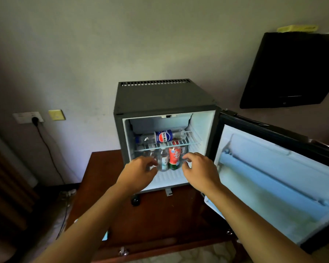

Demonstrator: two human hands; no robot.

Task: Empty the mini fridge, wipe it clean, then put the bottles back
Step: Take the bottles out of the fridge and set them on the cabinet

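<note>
Nearest to us, our left hand (141, 168) and right hand (198, 168) reach side by side toward the mouth of the mini fridge (160, 103). Both hands have loosely curled fingers and hold nothing. The left fingertips are at or just in front of a clear bottle (150, 155) at the lower left; we cannot tell if they touch it. The right fingers hang just beside the red-labelled bottle (174, 157).

The fridge door (273, 177) stands swung wide to our right, over the edge of the wooden table (160, 215) that carries the fridge.

The bottles are all inside, so emptying has not begun. On the fridge floor stand the clear bottle, a clear bottle with a pale label (164, 158) and the red-labelled one, packed close. Above them, on the wire shelf (186, 142), a Pepsi bottle (163, 136) lies on its side; its blue label and round red, white and blue logo are plain, but the white characters beside the logo are too small to read. The red label carries large white script that we cannot make out either.

We judge the risks as follows. The standing bottles touch, so pulling one out could topple its neighbour. Lifting a bottle too high would knock the shelf, and the lying Pepsi bottle could roll off its front edge. Our right forearm passes close to the open door and could bump it.
</note>
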